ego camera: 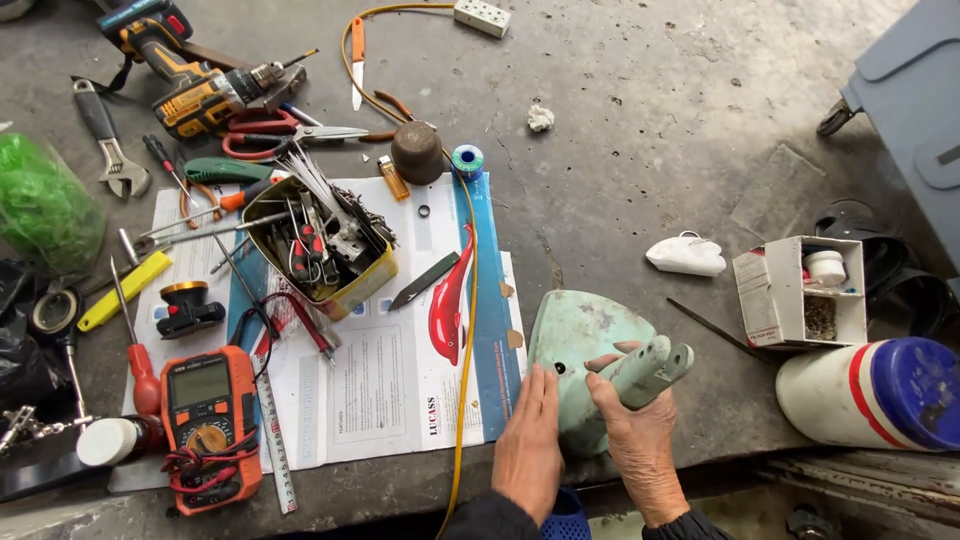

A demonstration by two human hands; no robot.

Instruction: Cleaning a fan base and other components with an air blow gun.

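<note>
Currently both hands are steadying a pale green casing (580,340) at six o'clock on the concrete worktop (640,120): left hand (528,445) pressing flat, fingers together; right hand (640,440) gripping its handle stub. Opening it likely needs the screwdriver (140,350) at nine o'clock.

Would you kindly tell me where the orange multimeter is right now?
In the head view, the orange multimeter lies at the lower left on the concrete floor, beside a steel ruler and below a headlamp.
</note>
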